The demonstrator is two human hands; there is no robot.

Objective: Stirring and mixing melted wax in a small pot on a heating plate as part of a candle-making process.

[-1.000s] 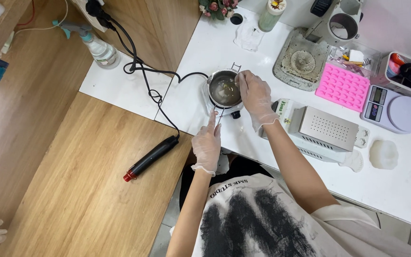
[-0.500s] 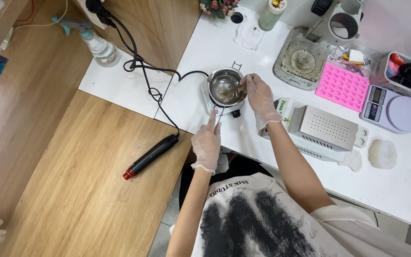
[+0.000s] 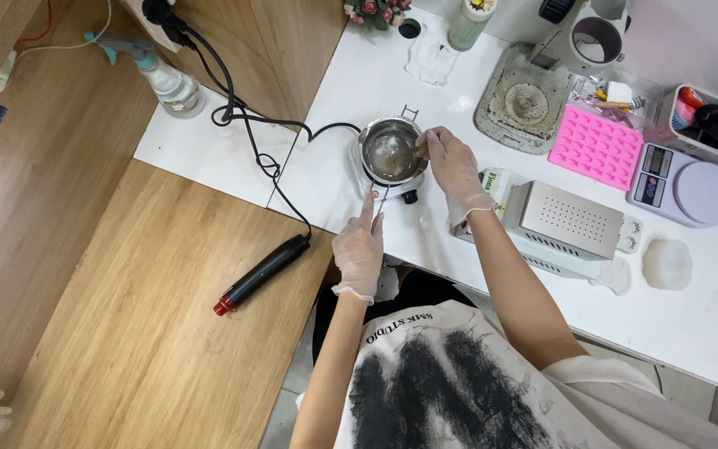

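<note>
**Gloved hands at a small metal pot on the white table**

Little has shifted since a second ago; the right hand [image 3: 450, 166] has slid from above the pot's rim to its right edge, while the left hand [image 3: 361, 248] stays where it was; both wear thin clear gloves. Right fingers are bunched together at the rim of the small metal pot [image 3: 390, 151], pinched on something thin that dips inside, though what it is cannot be told; the left hand has its forefinger stretched out and the other fingers curled, the fingertip touching the pot's thin handle [image 3: 381, 196], which points toward the person. Pale liquid shows inside the pot; it sits on a small round heater base [image 3: 410, 196] on the white table [image 3: 351, 108]; a black cord [image 3: 251, 133] runs from the base to the upper left. Right of the pot stand a perforated metal box [image 3: 573, 219], a pink mould [image 3: 597, 148] and a small scale [image 3: 685, 187]; a black heat tool with a red tip [image 3: 261, 274] lies on the wooden desk [image 3: 126, 333]; a spray bottle [image 3: 168, 81] stands at upper left.
</note>
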